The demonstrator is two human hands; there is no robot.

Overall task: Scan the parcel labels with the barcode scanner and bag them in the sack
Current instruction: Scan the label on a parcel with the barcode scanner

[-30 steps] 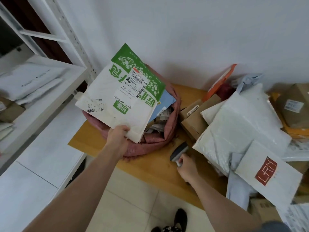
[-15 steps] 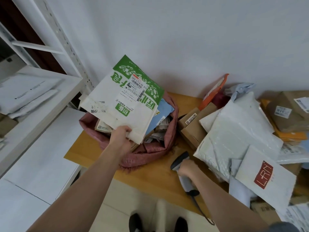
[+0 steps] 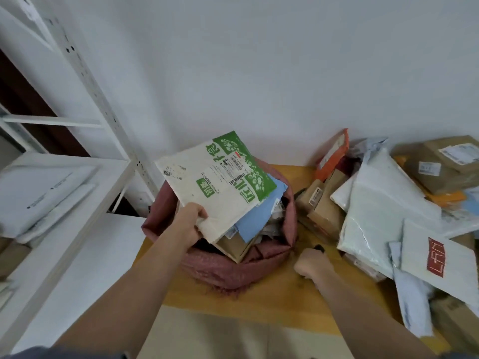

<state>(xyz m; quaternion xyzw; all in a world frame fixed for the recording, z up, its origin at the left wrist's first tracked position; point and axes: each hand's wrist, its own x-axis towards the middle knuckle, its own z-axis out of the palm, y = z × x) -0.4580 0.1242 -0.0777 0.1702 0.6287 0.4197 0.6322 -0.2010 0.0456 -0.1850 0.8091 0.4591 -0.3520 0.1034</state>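
My left hand (image 3: 190, 224) grips the near corner of a white and green parcel envelope (image 3: 215, 182) with a barcode label facing up. The envelope lies tilted over the open mouth of the dark red sack (image 3: 233, 268), on top of a blue parcel (image 3: 259, 218) and a brown box inside it. My right hand (image 3: 312, 264) is curled round the barcode scanner (image 3: 319, 247), of which only the dark tip shows, low over the wooden table (image 3: 280, 301) just right of the sack.
A heap of parcels fills the table's right side: a large white poly bag (image 3: 383, 216), a white envelope with a red logo (image 3: 438, 257), brown boxes (image 3: 321, 203), an orange mailer (image 3: 333, 154). White metal shelving (image 3: 85, 177) with flat packages stands at the left.
The envelope has come lower and flatter onto the sack's contents. My right hand has drawn the scanner in so that most of it is hidden. The camera has tilted up.
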